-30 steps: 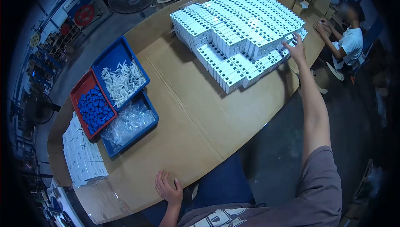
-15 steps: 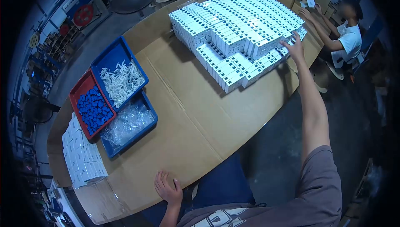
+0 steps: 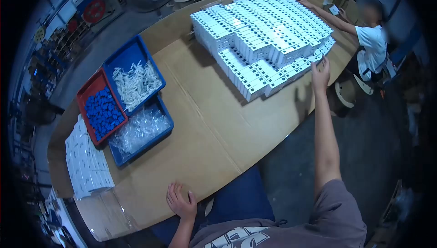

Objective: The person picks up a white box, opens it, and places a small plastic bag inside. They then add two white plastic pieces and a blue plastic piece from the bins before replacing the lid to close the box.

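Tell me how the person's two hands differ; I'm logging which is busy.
The left hand lies flat on the near edge of the table, close to the body. The right hand is stretched far out, fingers spread, beside the white boxes. Both hold nothing.

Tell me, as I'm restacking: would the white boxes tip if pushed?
Likely rows would slide, not tip: the white boxes are small separate units in stepped tiers. They look like light card, easily nudged by the right hand.

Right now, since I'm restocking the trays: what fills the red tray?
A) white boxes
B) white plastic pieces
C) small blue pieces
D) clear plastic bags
C: the red tray is packed with small blue pieces; the white pieces lie in the blue tray beside it.
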The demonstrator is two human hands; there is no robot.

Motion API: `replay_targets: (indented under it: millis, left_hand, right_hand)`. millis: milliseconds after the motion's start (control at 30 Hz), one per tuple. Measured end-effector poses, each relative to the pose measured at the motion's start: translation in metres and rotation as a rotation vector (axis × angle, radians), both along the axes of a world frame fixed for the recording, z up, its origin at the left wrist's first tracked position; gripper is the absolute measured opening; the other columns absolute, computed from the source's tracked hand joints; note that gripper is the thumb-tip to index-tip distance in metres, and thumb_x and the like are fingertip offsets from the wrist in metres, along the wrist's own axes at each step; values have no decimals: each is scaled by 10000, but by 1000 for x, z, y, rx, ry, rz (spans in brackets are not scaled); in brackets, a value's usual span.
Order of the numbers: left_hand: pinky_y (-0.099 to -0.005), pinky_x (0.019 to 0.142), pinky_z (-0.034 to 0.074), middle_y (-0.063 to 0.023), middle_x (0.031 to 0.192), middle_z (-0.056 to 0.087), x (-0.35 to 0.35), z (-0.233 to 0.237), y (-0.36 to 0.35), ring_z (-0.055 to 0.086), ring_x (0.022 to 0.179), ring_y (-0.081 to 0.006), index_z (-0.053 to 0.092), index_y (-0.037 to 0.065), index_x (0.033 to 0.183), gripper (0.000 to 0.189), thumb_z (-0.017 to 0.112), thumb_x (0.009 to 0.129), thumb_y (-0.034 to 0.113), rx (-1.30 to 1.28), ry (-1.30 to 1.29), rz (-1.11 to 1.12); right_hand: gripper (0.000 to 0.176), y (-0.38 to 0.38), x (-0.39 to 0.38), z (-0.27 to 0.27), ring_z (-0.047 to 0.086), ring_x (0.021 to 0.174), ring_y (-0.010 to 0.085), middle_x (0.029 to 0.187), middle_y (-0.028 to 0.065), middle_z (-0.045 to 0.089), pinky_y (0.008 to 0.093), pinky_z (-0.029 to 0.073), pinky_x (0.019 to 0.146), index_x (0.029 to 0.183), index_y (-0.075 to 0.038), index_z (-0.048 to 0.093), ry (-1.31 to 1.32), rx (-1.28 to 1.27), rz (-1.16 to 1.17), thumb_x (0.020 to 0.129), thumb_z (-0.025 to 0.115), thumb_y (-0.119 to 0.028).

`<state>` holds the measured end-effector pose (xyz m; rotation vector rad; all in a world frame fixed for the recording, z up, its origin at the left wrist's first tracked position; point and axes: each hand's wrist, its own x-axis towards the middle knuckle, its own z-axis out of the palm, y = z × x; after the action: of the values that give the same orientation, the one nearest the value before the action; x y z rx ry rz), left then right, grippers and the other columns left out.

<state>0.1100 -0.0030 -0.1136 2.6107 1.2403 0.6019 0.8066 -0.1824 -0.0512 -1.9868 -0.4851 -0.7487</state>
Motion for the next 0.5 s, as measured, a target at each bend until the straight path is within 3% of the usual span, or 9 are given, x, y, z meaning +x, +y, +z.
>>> replay_targets:
  millis: [67,133,200,267,300,333,500]
  left_hand:
    - [-543,1141,383,-182,1383,577,-3,0,-1,505,1357,-401,640,34,1248,429,669,892,271,0,-1,9]
    - [-539,1141,385,-171,1385,579,1,5,1,508,1357,-393,643,44,1248,431,681,884,271,-29,-5,20]
    - [-513,1127,395,-159,1394,580,1,10,2,513,1359,-390,638,52,1240,421,709,867,234,-18,-22,16]
    - [-504,1124,399,-153,1382,585,-2,10,2,523,1351,-378,643,65,1233,415,718,862,236,-9,-44,19]
    - [-499,1123,401,-150,1376,587,-3,10,4,528,1347,-371,646,72,1230,413,722,859,237,1,-59,15]
    - [-497,1122,402,-143,1373,590,-4,9,5,530,1344,-364,647,76,1228,412,725,860,243,-1,-70,14]
    - [-492,1121,404,-114,1371,596,-11,17,6,539,1336,-337,650,86,1231,432,744,857,279,-9,-128,14]
  right_hand:
    - [537,19,-92,10,545,1382,318,1511,182,513,477,484,1082,1452,9,517,157,146,89,954,700,-79]
    - [479,29,-161,-19,553,1370,297,1501,175,534,452,477,1097,1438,21,525,195,117,214,975,641,-29]
    - [473,53,-260,-15,565,1355,287,1457,183,575,425,457,1115,1426,21,537,312,93,352,968,643,-23]
    - [357,73,-342,-25,604,1309,321,1453,203,584,435,481,1090,1292,10,628,392,50,539,936,655,14]
    - [313,80,-374,-23,623,1283,355,1401,232,615,428,480,1090,1236,23,652,266,-109,610,923,655,20]
    - [284,90,-405,-24,630,1268,380,1347,249,640,425,490,1076,1203,21,662,334,-86,709,920,656,14]
    - [241,113,-510,-18,663,1195,375,1284,183,667,419,540,1016,1155,10,678,489,-228,1240,915,687,-7]
